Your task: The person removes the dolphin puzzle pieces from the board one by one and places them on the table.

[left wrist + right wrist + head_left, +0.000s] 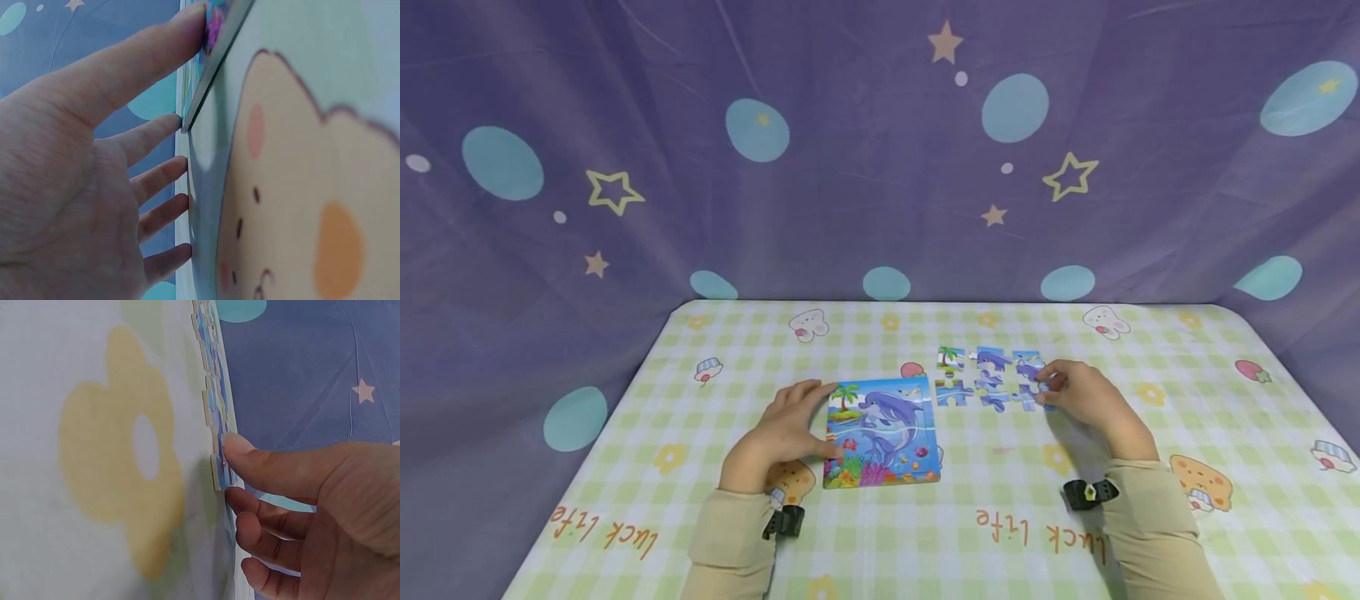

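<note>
A square dolphin picture board [883, 429] lies flat left of centre in the head view. My left hand [785, 429] spreads along its left side, thumb on the lower left edge and index finger by the upper left corner. The left wrist view has the same thumb [144, 62] against the board, with the other fingers straight on the cloth. To the right, my right hand [1086, 396] pinches a blue puzzle piece [216, 475] at the right end of the lower row. Its thumb [250, 462] overlaps the piece, and the remaining fingers curl beside it.
Several loose dolphin puzzle pieces [991, 360] lie in two rows right of the board, with small gaps between them. A checked tablecloth [880, 533] with printed cartoons covers the table. Behind it hangs a purple curtain [865, 208].
</note>
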`<state>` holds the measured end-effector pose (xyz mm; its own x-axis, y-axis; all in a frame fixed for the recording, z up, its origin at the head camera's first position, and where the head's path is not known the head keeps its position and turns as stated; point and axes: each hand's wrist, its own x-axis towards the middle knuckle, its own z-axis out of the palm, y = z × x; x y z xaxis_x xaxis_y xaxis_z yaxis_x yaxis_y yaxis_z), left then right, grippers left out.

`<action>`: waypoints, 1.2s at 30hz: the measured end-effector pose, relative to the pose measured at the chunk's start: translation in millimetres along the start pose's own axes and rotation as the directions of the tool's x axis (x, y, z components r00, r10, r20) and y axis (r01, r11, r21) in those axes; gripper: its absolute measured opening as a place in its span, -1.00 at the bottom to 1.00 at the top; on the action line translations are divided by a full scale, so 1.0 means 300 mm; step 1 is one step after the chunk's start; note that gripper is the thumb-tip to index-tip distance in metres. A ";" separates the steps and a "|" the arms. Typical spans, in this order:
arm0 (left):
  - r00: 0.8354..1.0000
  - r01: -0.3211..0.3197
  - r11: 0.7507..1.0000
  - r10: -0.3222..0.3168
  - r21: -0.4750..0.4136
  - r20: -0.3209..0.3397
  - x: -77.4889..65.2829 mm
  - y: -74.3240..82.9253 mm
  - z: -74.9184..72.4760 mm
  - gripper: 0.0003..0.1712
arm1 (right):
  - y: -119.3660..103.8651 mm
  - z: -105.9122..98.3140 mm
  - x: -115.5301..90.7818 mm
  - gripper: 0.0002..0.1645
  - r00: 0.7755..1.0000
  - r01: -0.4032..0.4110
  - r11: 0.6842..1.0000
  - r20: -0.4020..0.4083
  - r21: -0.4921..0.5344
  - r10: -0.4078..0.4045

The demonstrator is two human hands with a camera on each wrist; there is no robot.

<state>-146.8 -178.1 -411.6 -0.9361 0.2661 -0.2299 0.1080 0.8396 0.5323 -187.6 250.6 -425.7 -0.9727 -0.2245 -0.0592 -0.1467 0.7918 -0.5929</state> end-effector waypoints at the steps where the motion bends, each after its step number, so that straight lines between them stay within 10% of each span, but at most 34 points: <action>1: 1.000 -0.001 1.000 0.001 0.001 0.000 -0.001 0.000 0.000 0.18 | -0.001 -0.001 0.000 -0.70 1.000 -0.004 1.000 0.003 -0.001 0.004; 36: 0.993 -0.117 0.993 0.117 -0.017 0.007 0.004 -0.054 0.004 0.15 | -0.179 0.077 0.012 -0.78 0.994 0.113 0.989 -0.012 0.093 -0.112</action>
<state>-149.3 -190.8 -421.5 -0.9145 0.3663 -0.1716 0.2115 0.7947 0.5690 -178.9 194.2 -412.6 -0.9521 -0.3052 0.0174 -0.2383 0.7054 -0.6675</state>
